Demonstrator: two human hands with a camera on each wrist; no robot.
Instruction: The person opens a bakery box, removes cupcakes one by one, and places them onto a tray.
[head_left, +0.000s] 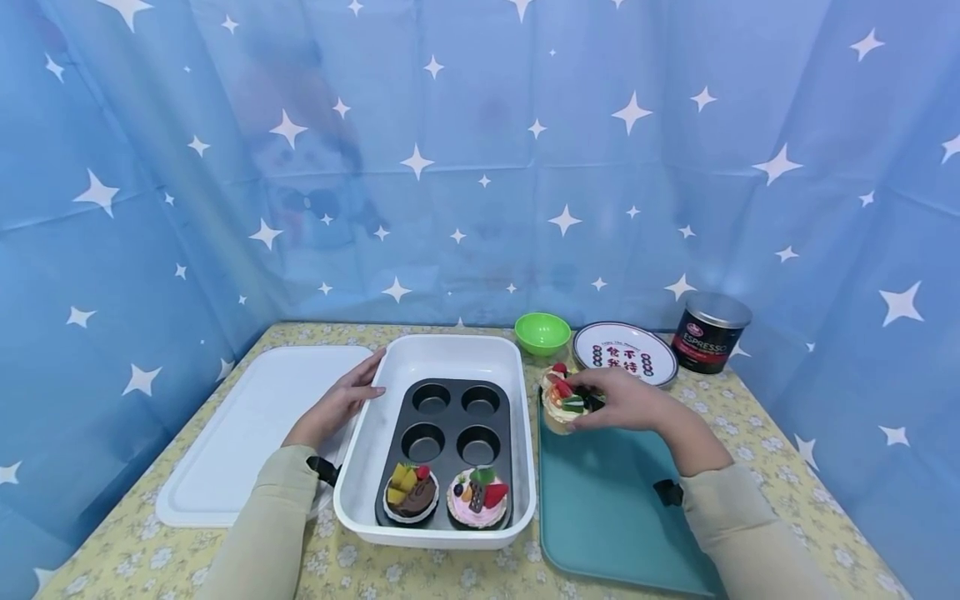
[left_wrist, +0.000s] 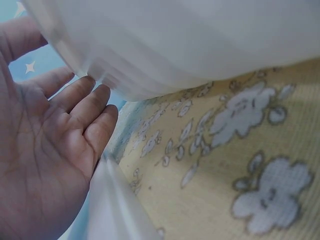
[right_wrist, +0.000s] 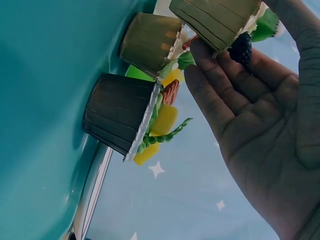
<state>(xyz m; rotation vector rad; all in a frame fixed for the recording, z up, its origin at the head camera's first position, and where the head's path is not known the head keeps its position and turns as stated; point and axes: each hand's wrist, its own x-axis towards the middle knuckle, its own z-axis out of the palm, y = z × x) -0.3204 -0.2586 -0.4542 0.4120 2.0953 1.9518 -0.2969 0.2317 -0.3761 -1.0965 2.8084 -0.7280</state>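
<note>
The right hand (head_left: 626, 402) holds 1 cream-topped cupcake (head_left: 557, 412) between thumb and fingers. The teal tray (head_left: 615, 500) lies beneath this hand; 2 further cupcakes (right_wrist: 120, 112) stand on it, just beyond the fingertips. The left hand (head_left: 341, 404) grips the white container (head_left: 435, 538), thumb over the rim. Between both hands, inside the container, the 6-cup muffin pan (head_left: 452, 419) carries 2 decorated cupcakes (head_left: 416, 502).

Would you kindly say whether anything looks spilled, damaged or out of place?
Nothing stands out: the brown cupcake and pink cupcake sit in the muffin tin, the right hand holds another cupcake, and no spill or damage shows.
</note>
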